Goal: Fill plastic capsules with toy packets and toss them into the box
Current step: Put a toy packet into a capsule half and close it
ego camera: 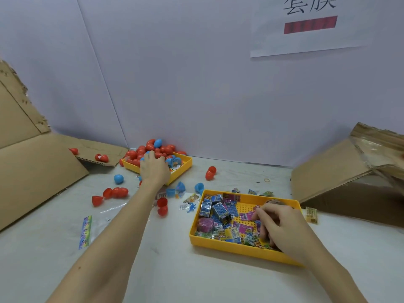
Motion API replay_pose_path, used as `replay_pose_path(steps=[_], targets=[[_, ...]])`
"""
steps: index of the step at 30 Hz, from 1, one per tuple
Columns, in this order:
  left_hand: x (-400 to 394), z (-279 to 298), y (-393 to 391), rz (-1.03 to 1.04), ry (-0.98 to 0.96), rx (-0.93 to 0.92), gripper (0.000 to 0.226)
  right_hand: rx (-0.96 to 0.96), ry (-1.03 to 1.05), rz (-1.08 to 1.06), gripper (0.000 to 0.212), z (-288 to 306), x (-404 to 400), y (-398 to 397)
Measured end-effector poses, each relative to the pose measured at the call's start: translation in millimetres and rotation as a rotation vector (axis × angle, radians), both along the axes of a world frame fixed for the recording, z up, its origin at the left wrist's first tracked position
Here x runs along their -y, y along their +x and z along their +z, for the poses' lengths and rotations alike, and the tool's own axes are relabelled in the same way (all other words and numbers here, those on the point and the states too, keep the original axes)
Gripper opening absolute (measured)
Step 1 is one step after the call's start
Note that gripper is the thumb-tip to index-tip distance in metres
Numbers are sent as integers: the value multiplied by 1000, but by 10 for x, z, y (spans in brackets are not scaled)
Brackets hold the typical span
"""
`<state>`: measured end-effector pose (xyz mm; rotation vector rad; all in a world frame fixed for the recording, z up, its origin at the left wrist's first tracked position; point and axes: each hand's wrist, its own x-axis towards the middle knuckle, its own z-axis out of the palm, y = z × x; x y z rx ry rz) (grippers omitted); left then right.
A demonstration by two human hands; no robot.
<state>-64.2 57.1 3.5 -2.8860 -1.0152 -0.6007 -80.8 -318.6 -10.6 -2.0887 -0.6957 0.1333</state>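
Pale partition walls closed off the back of a white-covered table (pixel 196 276), with a printed paper sign (pixel 310 25) stuck up at one o'clock. At eleven o'clock a yellow tray (pixel 185 164) stood against the wall, heaped with red and blue capsules (pixel 153 148). The left hand (pixel 154 169) reached into that heap, palm down, fingers curled over the capsules; whether they gripped one could not be told. Loose capsules lay scattered around the tray: a closed blue capsule (pixel 118 178) at ten o'clock, open red halves (pixel 109 194) beside it, another red pair (pixel 210 172) toward twelve, and blue halves (pixel 175 190) near the centre. At four o'clock a second yellow tray (pixel 240 248) held a jumble of toy packets (pixel 218 212) in blue, pink and yellow. The right hand (pixel 277 226) rested inside it, fingers bent down among the packets, fingertips touching a pink packet (pixel 247 216); a firm pinch could not be made out. A flattened cardboard box (pixel 32 167) sloped up at nine o'clock with two capsules on its flap, and another cardboard box (pixel 349 171) leaned at three o'clock. A colourful printed strip (pixel 86 231) lay at eight o'clock.
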Motion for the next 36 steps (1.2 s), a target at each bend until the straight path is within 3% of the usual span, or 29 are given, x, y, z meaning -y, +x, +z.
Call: replay_pose_path(steps=[4,9,14,20,24,29,31,36], targets=[[-82,-71,60,38,-11,-88,44,5,15,-5,29,-1,3,4],[-125,-19,39,-39,-148,23,20,9,15,-5,30,6,-1,2],[-185,8,-31,-167,-223,33,16,7,39,-13,30,16,17,-24],[-167,52,-110,-302,-390,382,16,15,44,-19,31,29,19,-27],[-103,-22,-192,-381,-429,449,17,18,7,-23,31,24,9,-26],[-238,22,-139,-189,-451,547,18,24,-10,-23,31,25,0,-35],[-349,18,-78,-163,-356,448,22,25,-5,-23,31,23,-1,-28],[-474,-3,106,-225,-231,-36,36,32,-13,-26,31,6,-3,-10]])
